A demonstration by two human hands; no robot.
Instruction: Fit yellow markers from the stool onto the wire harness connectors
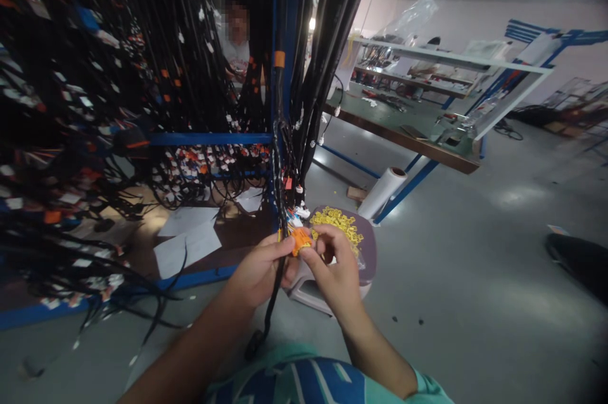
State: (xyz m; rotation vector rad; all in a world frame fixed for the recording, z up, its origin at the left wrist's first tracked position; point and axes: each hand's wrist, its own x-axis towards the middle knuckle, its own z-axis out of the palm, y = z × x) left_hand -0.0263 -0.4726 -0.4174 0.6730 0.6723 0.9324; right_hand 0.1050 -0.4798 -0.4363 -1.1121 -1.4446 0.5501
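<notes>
An orange connector [301, 240] sits between my two hands, with a yellow edge showing along its lower side. My left hand [259, 271] is closed on it, thumb on top, and a black cable runs down past those fingers. From the right, my right hand [339, 271] pinches the connector's end between thumb and fingers; whether a small part is also in that pinch is hidden. Just above, white plugs [301, 209] and thin wires hang from the black wire harness [279, 163]. Behind my right hand, many yellow clips [336, 221] lie on a mauve stool [368, 246].
A blue rack [213, 138] on the left carries dense hanging black harnesses [180, 30]. White papers [187, 246] lie on its lower shelf. At right stand a green-topped workbench [403, 116] and a roll of clear film [382, 194]. A person [236, 43] is behind the harnesses.
</notes>
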